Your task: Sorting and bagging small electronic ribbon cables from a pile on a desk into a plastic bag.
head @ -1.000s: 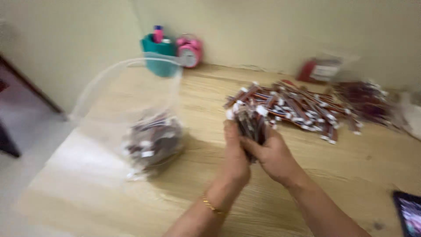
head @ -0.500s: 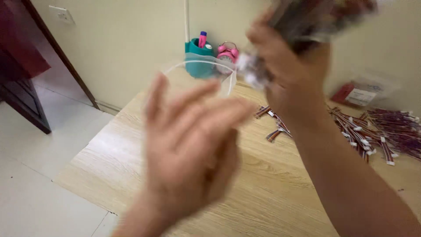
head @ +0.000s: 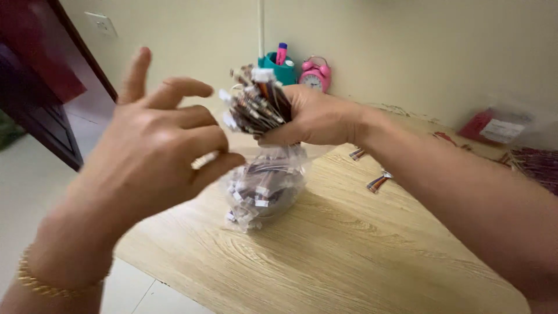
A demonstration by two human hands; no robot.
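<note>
The right hand (head: 317,119) is clenched around a bundle of small wired connectors (head: 254,104), their ends fanning out past its thumb; directly below that fist a clear plastic bag (head: 264,186) of more connectors sits on the wooden table (head: 360,250); the left hand (head: 154,154) hovers beside the bundle, fingers spread, grasping nothing

On the wooden table (head: 360,250) stands 1 clear plastic bag (head: 264,186) packed with small wire connectors, too many and too blurred to count. 1 bundle of the same connectors (head: 256,104) is raised above it, also uncountable. 2 loose connector pieces (head: 369,171) lie on the wood behind. By the wall are 1 teal pen cup (head: 279,67), 1 pink alarm clock (head: 315,74) and 1 red packet (head: 491,128). 2 hands show: 1 left hand (head: 157,157), 1 right hand (head: 317,116).
</note>
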